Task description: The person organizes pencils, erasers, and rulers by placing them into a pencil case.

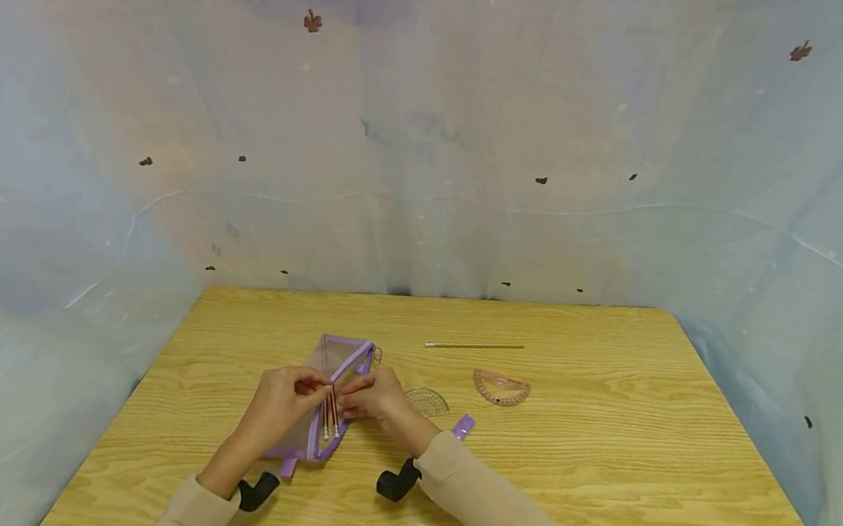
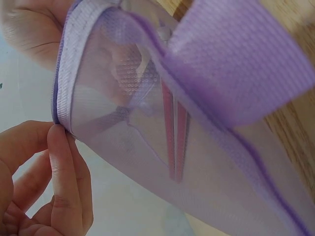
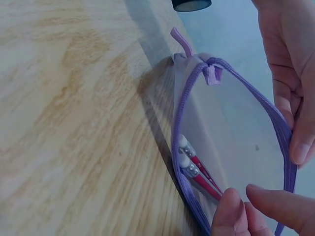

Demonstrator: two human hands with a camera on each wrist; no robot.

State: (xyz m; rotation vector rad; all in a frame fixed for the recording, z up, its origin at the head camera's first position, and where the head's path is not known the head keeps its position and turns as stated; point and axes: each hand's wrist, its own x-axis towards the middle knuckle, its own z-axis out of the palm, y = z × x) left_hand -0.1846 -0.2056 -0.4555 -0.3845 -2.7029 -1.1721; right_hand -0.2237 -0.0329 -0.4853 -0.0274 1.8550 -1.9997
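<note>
A see-through mesh pencil pouch [image 1: 305, 432] with purple trim lies on the table, its zipped mouth spread wide. My left hand [image 1: 285, 401] pinches one zipper edge [image 3: 288, 162] between thumb and fingers. Two red pencils [image 3: 199, 172] sit inside, their white eraser ends toward the near end of the pouch; the left wrist view shows them through the mesh [image 2: 123, 147]. My right hand [image 1: 375, 397] is at the mouth beside the pencils, thumb and fingertip slightly apart with nothing visible between them. Its fingertips overlap the pencils' lower part in the right wrist view.
Right of the pouch lie a clear protractor [image 1: 427, 401] and a pinkish protractor [image 1: 501, 389]. A yellow pencil [image 1: 474, 346] lies farther back on the wooden table [image 1: 600, 462]. A purple strip [image 1: 463, 426] shows by the right sleeve. A pale curtain [image 1: 433, 130] hangs behind.
</note>
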